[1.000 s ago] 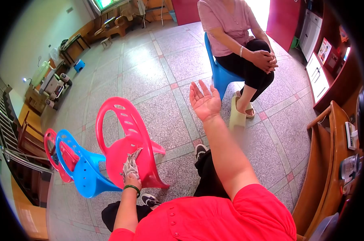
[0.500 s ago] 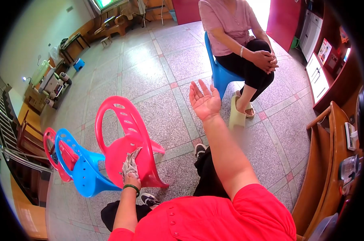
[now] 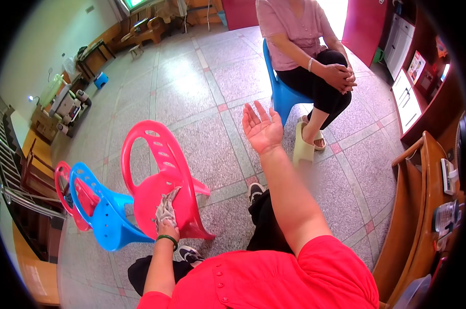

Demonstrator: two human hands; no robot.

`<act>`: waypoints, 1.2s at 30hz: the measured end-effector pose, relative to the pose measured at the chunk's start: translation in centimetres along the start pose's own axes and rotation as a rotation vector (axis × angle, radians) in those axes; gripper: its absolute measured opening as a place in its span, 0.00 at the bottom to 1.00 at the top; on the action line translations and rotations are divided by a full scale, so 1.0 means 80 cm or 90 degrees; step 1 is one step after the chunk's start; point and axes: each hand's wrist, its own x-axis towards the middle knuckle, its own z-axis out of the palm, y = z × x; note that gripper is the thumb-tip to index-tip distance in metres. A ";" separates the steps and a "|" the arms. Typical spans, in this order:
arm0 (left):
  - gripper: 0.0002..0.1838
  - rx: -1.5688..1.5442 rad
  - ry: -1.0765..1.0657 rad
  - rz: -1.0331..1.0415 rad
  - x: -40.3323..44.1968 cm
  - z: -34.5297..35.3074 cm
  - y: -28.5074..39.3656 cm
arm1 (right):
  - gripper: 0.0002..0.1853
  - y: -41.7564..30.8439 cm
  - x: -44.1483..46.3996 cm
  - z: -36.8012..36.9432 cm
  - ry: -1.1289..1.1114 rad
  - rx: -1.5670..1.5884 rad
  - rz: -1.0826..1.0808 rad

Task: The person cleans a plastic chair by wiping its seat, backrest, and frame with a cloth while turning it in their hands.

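A crumpled grey cloth (image 3: 166, 207) lies over the seat of the nearest pink chair (image 3: 149, 194), and my left hand (image 3: 168, 229) is closed on its lower end. A dark green bangle circles that wrist. My right hand (image 3: 262, 127) is raised palm up with its fingers spread, holding nothing, in front of the blue chair (image 3: 286, 99) on which a person (image 3: 315, 62) sits. That person's hands are clasped over one knee.
Left of the near pink chair stand a blue chair (image 3: 108, 216) and another pink chair (image 3: 83, 198). A wooden cabinet (image 3: 423, 206) borders the right side. Stair railings (image 3: 16, 177) run along the far left. A small blue stool (image 3: 101, 80) stands farther back.
The chairs on the left appear very slightly higher in view. Both of my hands keep nearly the same pose, the left still on the cloth.
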 end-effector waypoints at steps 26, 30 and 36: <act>0.29 -0.085 0.053 0.022 -0.004 -0.017 0.010 | 0.24 0.030 -0.004 -0.002 -0.043 -0.234 0.098; 0.26 -0.347 0.202 0.259 -0.005 -0.075 0.048 | 0.18 0.032 0.017 -0.022 -0.098 -0.202 0.071; 0.28 -0.263 0.253 0.170 0.025 -0.042 0.034 | 0.28 0.005 0.065 -0.055 -0.180 -0.231 0.190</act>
